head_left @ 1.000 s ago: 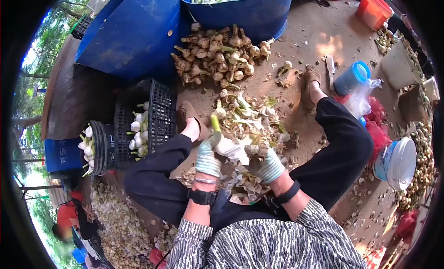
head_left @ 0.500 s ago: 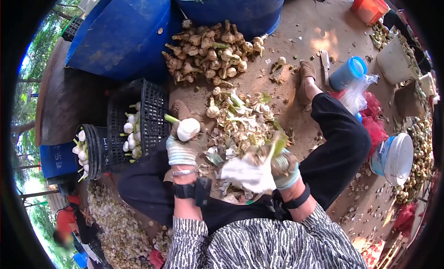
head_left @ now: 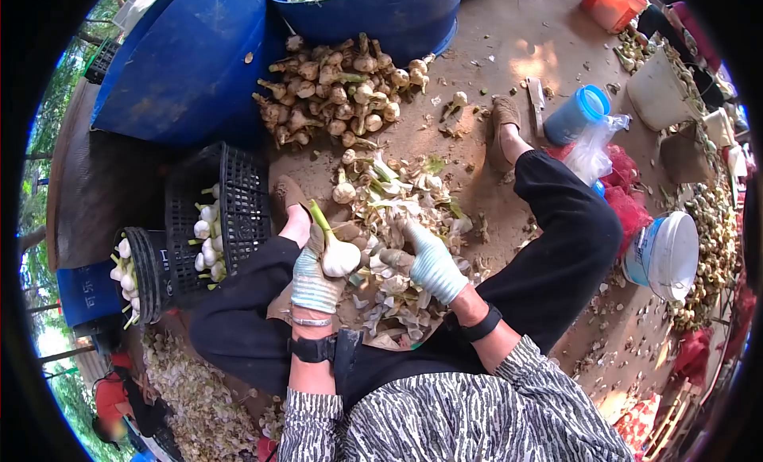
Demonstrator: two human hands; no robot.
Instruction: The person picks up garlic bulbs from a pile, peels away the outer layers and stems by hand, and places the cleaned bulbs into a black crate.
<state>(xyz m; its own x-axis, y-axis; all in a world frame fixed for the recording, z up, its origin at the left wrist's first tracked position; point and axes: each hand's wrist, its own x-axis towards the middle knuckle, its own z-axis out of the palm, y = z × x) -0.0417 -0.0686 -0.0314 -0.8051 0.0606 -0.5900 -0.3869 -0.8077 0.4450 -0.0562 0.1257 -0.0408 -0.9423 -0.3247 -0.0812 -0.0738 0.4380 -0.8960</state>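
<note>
A clean white garlic bulb (head_left: 341, 258) with a short green stem tilts up and left in my left hand (head_left: 315, 281), whose gloved fingers are closed around it. To its right, my right hand (head_left: 431, 265) hovers over a pile of garlic skins (head_left: 397, 193). Its thumb and fingers are apart, and I see nothing between them. Both hands wear pale striped gloves with soiled fingers. Beyond the skins lies a heap of untrimmed garlic (head_left: 338, 92), brownish and with stalks on.
Cleaned bulbs sit in a black crate (head_left: 245, 200) and a black bucket (head_left: 151, 275) at left. Big blue tubs (head_left: 373, 21) stand behind the heap. A blue cup (head_left: 576, 116), a red net bag (head_left: 624, 196) and a white bucket (head_left: 675, 251) are at right. Another person (head_left: 115, 398) is at lower left.
The whitish skins and green leaf that my right hand held have left it, and its fingers have parted. The bulb in my left hand has turned, its stem now pointing more upward.
</note>
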